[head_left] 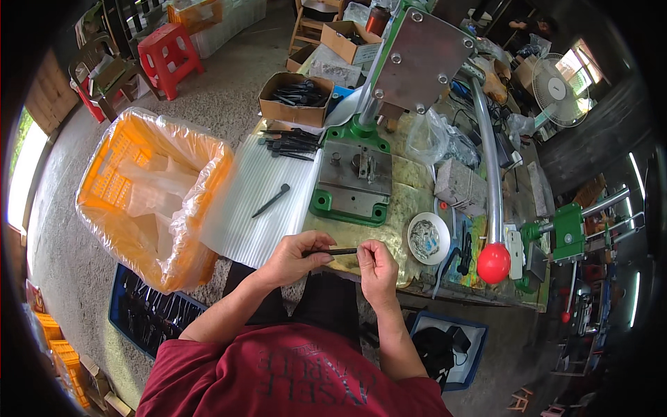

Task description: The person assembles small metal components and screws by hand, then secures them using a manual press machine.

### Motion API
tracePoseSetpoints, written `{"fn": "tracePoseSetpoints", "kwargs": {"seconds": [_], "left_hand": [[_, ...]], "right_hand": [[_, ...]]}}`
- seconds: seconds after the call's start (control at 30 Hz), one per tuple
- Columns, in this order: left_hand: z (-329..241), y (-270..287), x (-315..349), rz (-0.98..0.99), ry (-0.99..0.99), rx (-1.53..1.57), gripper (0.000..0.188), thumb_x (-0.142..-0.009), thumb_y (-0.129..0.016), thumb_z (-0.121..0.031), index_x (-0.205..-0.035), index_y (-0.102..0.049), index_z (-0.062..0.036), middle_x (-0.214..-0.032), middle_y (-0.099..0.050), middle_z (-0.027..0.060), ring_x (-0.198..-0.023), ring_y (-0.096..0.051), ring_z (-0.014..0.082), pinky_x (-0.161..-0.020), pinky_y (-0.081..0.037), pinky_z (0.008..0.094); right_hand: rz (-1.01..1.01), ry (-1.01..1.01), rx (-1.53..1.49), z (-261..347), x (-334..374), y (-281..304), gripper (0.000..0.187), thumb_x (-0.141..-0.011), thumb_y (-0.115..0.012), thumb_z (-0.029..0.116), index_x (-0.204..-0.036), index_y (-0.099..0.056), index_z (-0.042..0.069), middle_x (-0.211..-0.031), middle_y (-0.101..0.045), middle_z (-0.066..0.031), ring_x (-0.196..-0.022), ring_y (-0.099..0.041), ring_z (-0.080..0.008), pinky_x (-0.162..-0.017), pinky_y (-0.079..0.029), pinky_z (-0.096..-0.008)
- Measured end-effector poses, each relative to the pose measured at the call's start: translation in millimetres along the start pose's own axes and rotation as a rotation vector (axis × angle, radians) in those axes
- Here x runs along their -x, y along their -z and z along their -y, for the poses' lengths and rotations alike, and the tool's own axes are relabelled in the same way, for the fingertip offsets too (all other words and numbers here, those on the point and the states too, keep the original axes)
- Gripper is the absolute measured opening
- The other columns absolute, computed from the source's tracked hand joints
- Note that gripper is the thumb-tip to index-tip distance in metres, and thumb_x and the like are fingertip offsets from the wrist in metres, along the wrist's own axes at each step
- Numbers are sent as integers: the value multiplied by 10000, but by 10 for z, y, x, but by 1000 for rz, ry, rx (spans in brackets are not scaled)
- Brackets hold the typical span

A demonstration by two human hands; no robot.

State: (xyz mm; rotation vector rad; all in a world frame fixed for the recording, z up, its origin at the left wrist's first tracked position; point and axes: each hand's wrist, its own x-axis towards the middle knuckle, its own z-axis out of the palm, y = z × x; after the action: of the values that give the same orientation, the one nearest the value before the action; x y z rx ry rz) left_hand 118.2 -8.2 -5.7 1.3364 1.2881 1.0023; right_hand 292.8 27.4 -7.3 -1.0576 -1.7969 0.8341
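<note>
I see a black rod (340,251) and maroon shirt (295,372) towards six o'clock, an orange crate (114,184) and white striped sheet (243,226) at nine, green press (361,130) at twelve, red knob (493,263) near four.

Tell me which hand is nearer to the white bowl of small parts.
Right. The right hand is a short way left of the white bowl, not touching it; the left hand is farther left, beyond the right.

The dark rod (338,252) that I hold looks matt. My shirt (299,358) is of cloth, matt also. At the left of the frame, the plastic crate (119,161) has glossy, wrinkled film (170,184). At the right, the red ball (493,264) is glossy, the bar (489,153) smooth metal.
</note>
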Motion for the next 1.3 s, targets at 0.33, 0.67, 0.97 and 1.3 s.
{"fn": "tracePoseSetpoints", "kwargs": {"seconds": [0.33,0.67,0.97,1.3], "left_hand": [[29,-143,36,40,-61,611,256,-759,-581,-15,-1004,-513,3,-893,-543,20,-812,-518,82,-710,-450,201],[83,-448,1,-21,-95,426,174,-761,-583,-48,-924,-576,12,-762,-578,40,-656,-518,76,-605,-440,206],[81,-379,13,-125,-19,456,133,-825,-506,-107,-853,-555,14,-720,-591,56,-637,-568,96,-611,-462,214],[198,-375,79,-126,-10,473,117,-823,-507,-91,-848,-546,17,-774,-588,68,-658,-579,109,-597,-480,221]], "right_hand": [[-35,-368,-498,-83,183,-7,140,-854,-475,155,-813,-485,22,-631,-455,22,-564,-383,-44,-527,-333,-171],[14,-533,-833,-79,344,-82,203,-857,-466,230,-815,-491,33,-639,-458,12,-558,-404,-59,-514,-331,-183],[-158,-413,-442,-196,310,242,114,-840,-477,124,-869,-516,21,-697,-495,5,-631,-433,-57,-591,-366,-182],[-322,-137,413,-899,-67,1142,108,-800,-520,91,-868,-527,7,-703,-508,-47,-623,-484,-134,-586,-401,-257]]}}
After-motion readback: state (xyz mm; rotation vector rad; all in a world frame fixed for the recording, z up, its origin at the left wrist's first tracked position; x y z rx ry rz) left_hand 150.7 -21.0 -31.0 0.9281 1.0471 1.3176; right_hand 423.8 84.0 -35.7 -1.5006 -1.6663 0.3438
